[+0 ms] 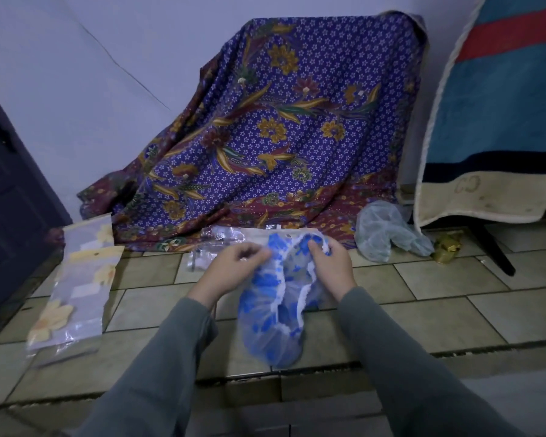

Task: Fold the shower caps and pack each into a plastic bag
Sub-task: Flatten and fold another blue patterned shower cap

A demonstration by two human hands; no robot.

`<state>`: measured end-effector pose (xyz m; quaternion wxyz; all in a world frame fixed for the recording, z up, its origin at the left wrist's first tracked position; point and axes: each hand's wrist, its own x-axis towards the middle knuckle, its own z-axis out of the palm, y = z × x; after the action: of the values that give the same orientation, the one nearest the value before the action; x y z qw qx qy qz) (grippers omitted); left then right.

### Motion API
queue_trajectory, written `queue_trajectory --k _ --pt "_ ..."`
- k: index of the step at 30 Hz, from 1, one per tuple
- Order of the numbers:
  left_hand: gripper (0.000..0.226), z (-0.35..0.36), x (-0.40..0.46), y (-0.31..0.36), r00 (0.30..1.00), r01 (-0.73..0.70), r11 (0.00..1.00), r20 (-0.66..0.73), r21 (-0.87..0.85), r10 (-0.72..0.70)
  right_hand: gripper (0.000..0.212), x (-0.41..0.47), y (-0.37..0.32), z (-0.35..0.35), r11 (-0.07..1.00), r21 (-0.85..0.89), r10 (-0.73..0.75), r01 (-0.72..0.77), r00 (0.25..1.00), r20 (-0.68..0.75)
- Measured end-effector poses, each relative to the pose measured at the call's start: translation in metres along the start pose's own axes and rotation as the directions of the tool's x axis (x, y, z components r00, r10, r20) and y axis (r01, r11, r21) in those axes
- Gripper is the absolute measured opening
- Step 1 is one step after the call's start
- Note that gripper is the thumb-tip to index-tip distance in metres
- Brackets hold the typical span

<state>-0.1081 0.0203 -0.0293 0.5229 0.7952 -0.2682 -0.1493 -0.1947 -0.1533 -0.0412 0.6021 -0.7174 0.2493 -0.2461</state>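
Left of the blue cap (273, 313), two packed bags (73, 285) lie on the floor (438, 298). The left hand (234, 266) and right hand (330, 263) each pinch the cap's elastic rim, holding it above the floor: folding looks just begun. Next the rim likely must be gathered flat. Behind the cap lie empty bags (215, 244), count unclear; right of it, one pale cap (382, 231).

two shower caps (271, 310), three plastic bags (73, 288)

Mirrored "GC" on blanket (473, 197) border
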Motion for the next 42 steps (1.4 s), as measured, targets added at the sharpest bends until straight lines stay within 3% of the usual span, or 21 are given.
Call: queue_trajectory --k 2,4,6,8,10,13,15,17,18,20,23,26,30,36,39,42 --pt "0.014 0.005 0.003 -0.013 0.997 0.058 0.992 -0.066 0.109 -0.051 0.024 0.001 0.016 -0.001 0.999 -0.046 0.021 -0.021 1.000 -0.012" --pt "0.012 0.008 0.006 -0.018 0.974 0.105 0.985 -0.214 0.140 -0.073 0.023 -0.001 0.028 -0.004 0.988 -0.123 -0.090 0.089 0.996 -0.003" --pt "0.010 0.008 0.008 -0.019 0.945 0.101 0.982 -0.324 0.162 -0.044 0.044 -0.003 0.033 -0.007 0.990 -0.120 -0.062 0.069 0.996 0.058" --pt "0.012 0.009 0.010 -0.019 0.949 0.080 0.987 -0.315 0.142 -0.032 0.048 0.000 0.032 -0.007 0.986 -0.150 0.089 -0.068 0.986 0.140" --pt "0.017 0.013 0.009 -0.017 0.968 0.043 0.989 -0.252 0.138 -0.007 0.022 0.005 0.032 -0.005 0.972 -0.230 0.097 -0.046 0.972 0.214" --pt "0.024 0.018 0.005 -0.013 0.983 -0.051 0.990 -0.167 0.133 0.073 0.045 0.009 0.024 -0.002 0.981 -0.192 0.037 0.038 0.928 0.370" --pt "0.020 0.021 0.004 -0.015 0.981 -0.100 0.979 -0.145 0.177 0.126 0.039 0.009 0.017 0.002 0.979 -0.203 0.085 0.006 0.896 0.436" --pt "0.014 0.022 0.003 -0.020 0.971 -0.091 0.947 -0.184 0.308 0.153 0.018 0.011 0.016 0.007 0.950 -0.310 0.114 0.017 0.909 0.401" --pt "0.021 0.023 0.001 -0.023 0.963 -0.049 0.915 -0.223 0.400 0.149 0.016 0.011 0.018 0.009 0.940 -0.340 0.113 0.015 0.929 0.351" --pt "0.049 0.025 -0.006 -0.027 0.958 0.114 0.834 -0.281 0.539 0.050 0.021 0.012 0.024 0.011 0.937 -0.348 0.122 -0.026 0.959 0.257" --pt "0.080 0.028 -0.016 -0.029 0.946 0.301 0.783 -0.277 0.545 -0.171 0.021 0.012 0.027 0.011 0.918 -0.394 0.130 -0.045 0.973 0.190" --pt "0.070 0.026 -0.017 -0.032 0.937 0.346 0.798 -0.223 0.494 -0.268 0.024 0.013 0.031 0.010 0.927 -0.356 0.186 -0.115 0.968 0.170" --pt "0.047 0.018 -0.005 -0.035 0.931 0.305 0.793 -0.339 0.527 -0.133 0.026 0.013 0.031 0.006 0.917 -0.384 0.192 -0.109 0.964 0.184" --pt "0.055 -0.003 0.008 -0.033 0.930 0.278 0.738 -0.364 0.615 -0.047 0.017 0.015 0.034 -0.010 0.923 -0.329 0.250 -0.199 0.961 0.120" --pt "0.034 0.004 0.008 -0.032 0.887 0.102 0.801 -0.418 0.590 0.195 0.015 0.013 0.040 -0.010 0.939 -0.234 0.266 -0.254 0.964 0.023" --pt "0.028 0.022 -0.003 -0.019 0.913 -0.094 0.799 -0.269 0.594 0.307 0.014 0.013 0.041 -0.007 0.907 -0.262 0.358 -0.330 0.931 0.066"
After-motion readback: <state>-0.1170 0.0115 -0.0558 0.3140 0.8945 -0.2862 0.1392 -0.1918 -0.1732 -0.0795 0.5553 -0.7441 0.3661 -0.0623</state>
